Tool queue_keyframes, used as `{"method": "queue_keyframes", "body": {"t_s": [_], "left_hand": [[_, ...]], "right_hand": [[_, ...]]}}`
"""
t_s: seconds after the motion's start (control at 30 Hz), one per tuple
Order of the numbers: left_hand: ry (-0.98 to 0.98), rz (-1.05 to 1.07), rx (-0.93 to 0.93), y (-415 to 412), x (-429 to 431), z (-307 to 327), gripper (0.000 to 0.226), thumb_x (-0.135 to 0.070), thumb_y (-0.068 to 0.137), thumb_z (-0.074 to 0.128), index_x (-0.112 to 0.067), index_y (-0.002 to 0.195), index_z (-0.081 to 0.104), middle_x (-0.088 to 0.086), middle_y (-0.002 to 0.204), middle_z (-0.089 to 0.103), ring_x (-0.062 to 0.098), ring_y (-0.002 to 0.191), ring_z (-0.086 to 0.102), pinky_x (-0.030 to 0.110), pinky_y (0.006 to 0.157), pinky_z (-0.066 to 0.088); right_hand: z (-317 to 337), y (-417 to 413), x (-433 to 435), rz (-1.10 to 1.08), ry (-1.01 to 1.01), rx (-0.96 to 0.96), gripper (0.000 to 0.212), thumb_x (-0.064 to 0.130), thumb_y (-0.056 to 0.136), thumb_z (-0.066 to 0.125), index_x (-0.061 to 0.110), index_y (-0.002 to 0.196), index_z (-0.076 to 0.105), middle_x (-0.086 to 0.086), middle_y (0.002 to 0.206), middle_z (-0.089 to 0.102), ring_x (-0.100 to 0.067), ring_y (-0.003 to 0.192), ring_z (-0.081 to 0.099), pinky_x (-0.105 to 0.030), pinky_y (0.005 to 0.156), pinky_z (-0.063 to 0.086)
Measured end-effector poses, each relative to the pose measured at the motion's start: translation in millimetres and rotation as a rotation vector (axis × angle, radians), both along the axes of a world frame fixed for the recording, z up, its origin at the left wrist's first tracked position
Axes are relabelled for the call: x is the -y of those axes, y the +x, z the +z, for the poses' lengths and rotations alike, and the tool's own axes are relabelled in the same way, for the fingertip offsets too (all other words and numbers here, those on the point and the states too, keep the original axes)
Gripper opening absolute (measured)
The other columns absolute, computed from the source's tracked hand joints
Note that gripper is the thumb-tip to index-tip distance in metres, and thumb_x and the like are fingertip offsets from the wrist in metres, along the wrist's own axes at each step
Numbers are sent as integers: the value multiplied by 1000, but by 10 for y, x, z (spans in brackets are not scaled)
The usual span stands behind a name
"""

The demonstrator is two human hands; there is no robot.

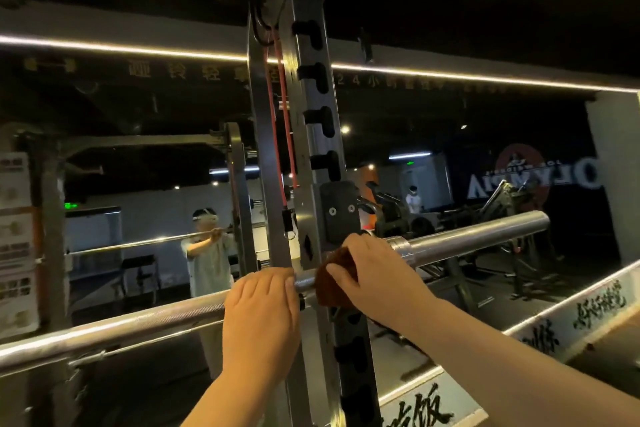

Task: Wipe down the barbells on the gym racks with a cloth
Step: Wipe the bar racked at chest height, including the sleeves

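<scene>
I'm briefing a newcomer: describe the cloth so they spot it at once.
Find the rack upright in mid-frame and the barbell crossing it. Just right of the upright, the right hand holds a dark brown cloth on the barbell: the only soft, matte thing there.

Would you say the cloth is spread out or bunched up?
Bunched up: the right hand holds the cloth wrapped around the barbell.

Steel rack upright (pixel 304 149) at centre, running 12 to 6 o'clock, black slots down its face, barbell (pixel 478 236) resting across it from 8 to 2 o'clock, red band (pixel 290 149) hanging alongside toward 12 o'clock
</scene>
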State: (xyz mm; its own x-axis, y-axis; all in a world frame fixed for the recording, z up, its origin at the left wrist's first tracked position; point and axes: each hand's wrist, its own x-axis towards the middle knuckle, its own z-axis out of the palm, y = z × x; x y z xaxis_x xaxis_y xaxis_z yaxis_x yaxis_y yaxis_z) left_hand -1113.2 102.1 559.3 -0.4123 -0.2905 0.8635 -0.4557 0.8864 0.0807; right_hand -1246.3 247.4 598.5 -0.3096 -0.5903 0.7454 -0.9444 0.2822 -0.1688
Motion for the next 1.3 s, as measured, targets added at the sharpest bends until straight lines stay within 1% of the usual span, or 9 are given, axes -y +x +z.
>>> {"method": "queue_keyframes", "body": {"t_s": [0.1, 0.23, 0.37, 0.5, 0.6, 0.67, 0.9, 1.07, 1.3], "left_hand": [[11, -5, 16, -25, 44, -14, 57, -47, 105, 16, -28, 112, 69, -10, 107, 72, 12, 102, 66, 40, 101, 49], [-12, -25, 18, -23, 62, -62, 54, -44, 105, 21, -25, 117, 70, -8, 112, 72, 14, 108, 66, 42, 105, 47], [63, -29, 2, -46, -38, 13, 59, -46, 105, 14, -27, 119, 68, -12, 114, 70, 11, 110, 63, 37, 110, 40], [79, -66, 40, -60, -126, 59, 70, -51, 97, 4, -28, 120, 66, -14, 115, 68, 8, 111, 60, 34, 111, 38], [96, -154, 87, -103, -205, 104, 69, -52, 97, 5, -27, 132, 60, -13, 128, 63, 6, 123, 55, 34, 117, 33], [110, -195, 114, -181, -289, 134, 63, -48, 101, 10, -27, 140, 54, -13, 137, 58, 5, 131, 49, 36, 121, 28], [124, -323, 103, -712, -562, 150, 65, -53, 101, 8, -26, 141, 51, -10, 137, 57, 5, 130, 48, 37, 116, 36], [59, -196, 182, -884, -703, 137, 40, -41, 108, 21, -29, 130, 52, -12, 123, 58, 6, 118, 52, 26, 111, 35], [-89, 28, 266, -961, -853, 372, 31, -39, 108, 25, -28, 115, 53, -9, 105, 64, 10, 89, 60, 28, 86, 51]], "right_hand": [[84, -118, -3, 30, -4, 107, 27, 46, 106, 47, 23, 119, 52, 5, 112, 62, -11, 102, 60, -26, 91, 52], [122, -424, -233, -52, -297, 257, 16, 33, 107, 49, 17, 109, 52, 1, 104, 57, -9, 91, 57, -16, 70, 45], [112, -672, -409, -131, -627, 227, 14, 26, 107, 51, 17, 117, 51, 0, 112, 53, -15, 104, 53, -21, 82, 43], [-222, -635, -238, 60, -268, 245, 15, 34, 108, 45, 26, 117, 52, 8, 114, 55, -9, 110, 53, -22, 92, 45], [-425, -646, -229, 133, -297, 102, 27, 40, 108, 38, 22, 116, 56, 12, 119, 50, -7, 115, 44, -19, 99, 39], [-390, -743, -218, 117, -310, 64, 17, 33, 108, 43, 21, 112, 55, 10, 118, 48, -9, 112, 45, -21, 97, 42], [-254, -813, -112, 141, -334, 165, 18, 30, 110, 40, 21, 120, 52, 7, 114, 53, -9, 107, 47, -15, 89, 40], [-547, -864, -234, 219, -279, 56, 25, 31, 110, 37, 25, 133, 46, 11, 132, 48, -2, 123, 44, -15, 107, 35], [-48, -1079, -95, 153, -159, 122, 19, 28, 110, 40, 19, 118, 55, 3, 111, 58, -12, 103, 55, -27, 94, 46]]}}
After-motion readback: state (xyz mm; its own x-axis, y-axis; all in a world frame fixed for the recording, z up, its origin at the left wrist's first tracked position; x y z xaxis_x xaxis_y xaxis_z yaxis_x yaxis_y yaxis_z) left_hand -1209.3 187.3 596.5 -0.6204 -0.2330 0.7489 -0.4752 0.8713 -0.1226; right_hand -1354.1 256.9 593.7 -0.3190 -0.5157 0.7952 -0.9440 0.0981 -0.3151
